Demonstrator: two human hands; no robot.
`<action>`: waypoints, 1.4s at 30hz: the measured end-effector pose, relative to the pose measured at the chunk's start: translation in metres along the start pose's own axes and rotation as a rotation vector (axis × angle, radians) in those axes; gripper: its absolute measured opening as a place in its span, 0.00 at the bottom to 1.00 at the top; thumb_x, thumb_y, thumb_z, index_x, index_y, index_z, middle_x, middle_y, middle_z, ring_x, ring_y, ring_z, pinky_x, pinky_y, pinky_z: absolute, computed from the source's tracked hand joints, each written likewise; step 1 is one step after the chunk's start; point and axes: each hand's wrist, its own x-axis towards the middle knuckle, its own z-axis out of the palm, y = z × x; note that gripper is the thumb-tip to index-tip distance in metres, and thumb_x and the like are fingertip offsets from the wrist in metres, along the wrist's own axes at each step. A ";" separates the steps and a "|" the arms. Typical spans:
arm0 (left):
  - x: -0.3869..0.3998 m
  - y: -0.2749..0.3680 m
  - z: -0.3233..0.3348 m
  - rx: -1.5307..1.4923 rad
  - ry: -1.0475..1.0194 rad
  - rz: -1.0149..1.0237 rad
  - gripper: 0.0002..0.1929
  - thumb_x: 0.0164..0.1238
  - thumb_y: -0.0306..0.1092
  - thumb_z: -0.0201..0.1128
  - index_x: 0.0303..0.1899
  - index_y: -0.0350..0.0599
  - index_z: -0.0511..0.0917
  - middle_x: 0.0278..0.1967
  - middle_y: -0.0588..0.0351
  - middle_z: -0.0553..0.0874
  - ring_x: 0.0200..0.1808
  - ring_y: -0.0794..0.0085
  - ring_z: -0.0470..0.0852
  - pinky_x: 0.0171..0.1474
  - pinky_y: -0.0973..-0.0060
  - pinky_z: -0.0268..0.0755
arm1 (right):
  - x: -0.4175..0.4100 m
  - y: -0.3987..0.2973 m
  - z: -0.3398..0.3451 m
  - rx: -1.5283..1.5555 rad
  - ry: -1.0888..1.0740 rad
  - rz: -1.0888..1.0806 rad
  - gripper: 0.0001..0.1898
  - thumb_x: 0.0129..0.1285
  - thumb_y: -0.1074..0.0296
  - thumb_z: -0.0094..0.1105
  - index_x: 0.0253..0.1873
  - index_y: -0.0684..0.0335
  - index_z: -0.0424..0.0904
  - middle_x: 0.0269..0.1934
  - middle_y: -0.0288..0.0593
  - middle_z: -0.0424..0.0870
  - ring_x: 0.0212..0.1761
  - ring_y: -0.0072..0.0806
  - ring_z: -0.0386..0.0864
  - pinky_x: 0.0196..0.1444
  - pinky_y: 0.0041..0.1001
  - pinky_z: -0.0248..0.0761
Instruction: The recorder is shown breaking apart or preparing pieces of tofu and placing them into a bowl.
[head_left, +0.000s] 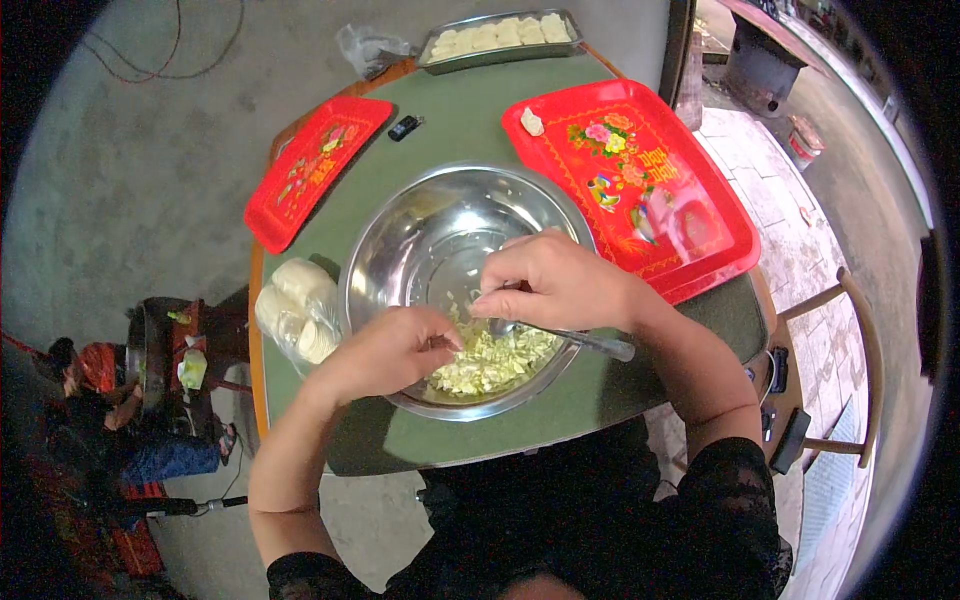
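Note:
A wide stainless steel bowl (390, 247) holds chopped pale green vegetable, perhaps cabbage (495, 364), gathered on the side nearest me. Over the bowl's left part is my left hand (401, 349), its fingers curled inward; whether anything is between them I cannot tell. My right hand (540, 277) is above the middle of the bowl, thumb and fingertips drawn together, with any small item there hidden. Beneath it a metal spoon (600, 343) lies in the bowl, its handle over the right rim. Round dough wrappers (300, 289) in clear plastic sit left of the bowl.
A red flowered tray (720, 232) at the right bears one small whitish dumpling (532, 121). Another red tray (319, 169) lies at the left, beside a small black object (406, 127). A metal tray (499, 56) of pale dough pieces stands at the far edge. Another person (112, 420) sits at far left.

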 end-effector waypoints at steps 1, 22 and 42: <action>0.002 0.001 0.002 0.083 -0.008 0.014 0.09 0.63 0.31 0.65 0.41 0.37 0.83 0.32 0.48 0.86 0.34 0.62 0.85 0.40 0.67 0.76 | 0.000 0.001 0.001 0.000 -0.001 -0.009 0.13 0.63 0.60 0.66 0.35 0.66 0.81 0.26 0.47 0.79 0.28 0.39 0.80 0.32 0.35 0.70; 0.024 0.009 0.034 0.311 0.139 0.382 0.09 0.63 0.31 0.62 0.43 0.47 0.85 0.30 0.48 0.86 0.30 0.54 0.85 0.35 0.62 0.78 | 0.001 0.006 0.002 0.007 -0.020 -0.009 0.10 0.64 0.64 0.62 0.37 0.66 0.81 0.30 0.50 0.83 0.33 0.43 0.83 0.37 0.36 0.74; 0.000 0.003 0.004 0.284 0.072 0.083 0.05 0.61 0.30 0.64 0.36 0.39 0.81 0.34 0.46 0.84 0.38 0.52 0.84 0.41 0.60 0.75 | 0.001 0.004 0.002 0.023 -0.017 -0.020 0.12 0.65 0.61 0.63 0.35 0.66 0.81 0.28 0.51 0.82 0.32 0.45 0.82 0.35 0.39 0.72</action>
